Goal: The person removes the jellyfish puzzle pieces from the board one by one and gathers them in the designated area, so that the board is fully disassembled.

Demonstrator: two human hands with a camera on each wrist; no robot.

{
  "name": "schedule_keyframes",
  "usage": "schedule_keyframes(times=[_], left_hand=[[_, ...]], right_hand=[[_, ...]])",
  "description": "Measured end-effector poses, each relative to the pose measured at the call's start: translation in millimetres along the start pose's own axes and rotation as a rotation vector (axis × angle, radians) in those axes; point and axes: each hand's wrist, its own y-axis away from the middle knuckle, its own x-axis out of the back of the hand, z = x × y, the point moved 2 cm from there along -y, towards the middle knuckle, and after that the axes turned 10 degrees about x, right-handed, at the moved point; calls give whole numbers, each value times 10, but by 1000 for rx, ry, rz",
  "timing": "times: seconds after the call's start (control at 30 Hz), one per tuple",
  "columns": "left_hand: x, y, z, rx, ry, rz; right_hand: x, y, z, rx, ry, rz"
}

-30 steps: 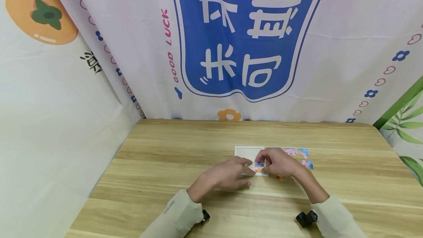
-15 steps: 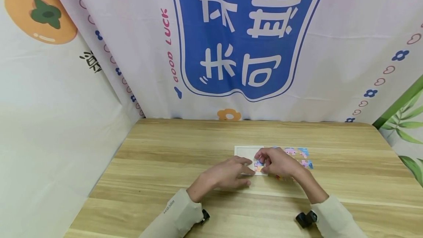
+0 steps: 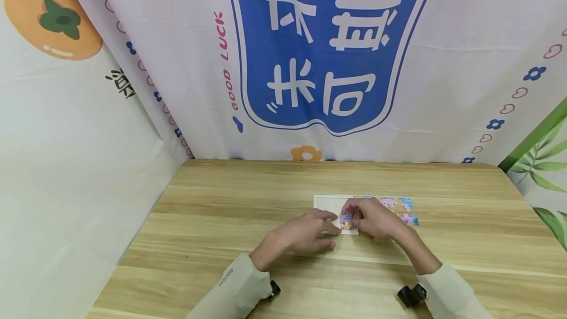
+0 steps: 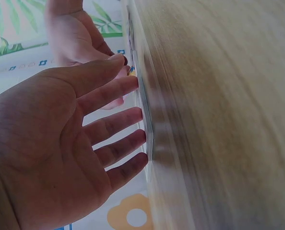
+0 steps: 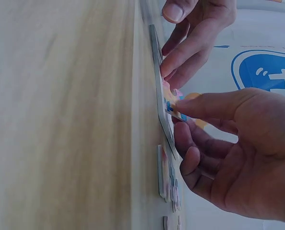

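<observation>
A white puzzle tray (image 3: 328,202) lies flat on the wooden table. My left hand (image 3: 310,233) rests on its near left part, fingers spread and nearly straight; in the left wrist view the fingertips (image 4: 141,136) touch the tray's surface. Over the right part of the tray, my right hand (image 3: 374,216) pinches a colourful jigsaw piece (image 3: 346,222) between thumb and fingers. The right wrist view shows this piece (image 5: 173,106) tilted against the tray (image 5: 158,79), its edge under the thumb. The left hand's index fingertip is close beside it.
More jigsaw pieces (image 3: 406,205) lie spread on the table to the right of the tray, some hidden under the right hand. A printed cloth (image 3: 266,142) hangs behind the table's back edge. Black wrist cameras (image 3: 411,295) sit at both sleeves.
The jigsaw piece has turned slightly in my right fingers, showing a different part of its picture. My left hand has stayed in place on the tray.
</observation>
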Motion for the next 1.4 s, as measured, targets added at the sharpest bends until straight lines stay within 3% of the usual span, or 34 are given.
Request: schedule_keyframes(times=[0.17,0.5,0.9,1.4], left_hand=[[0,2,-2,3,7,6],[-1,3,7,13,1,10],[-19,-11,7,18,1,12],[-21,-6,1,12,-2,16]], right_hand=[[31,32,11,49,-18,14],[151,204,136,61,-46,30],[253,410,231,53,-21,39],[335,609,316,22,-109,37]])
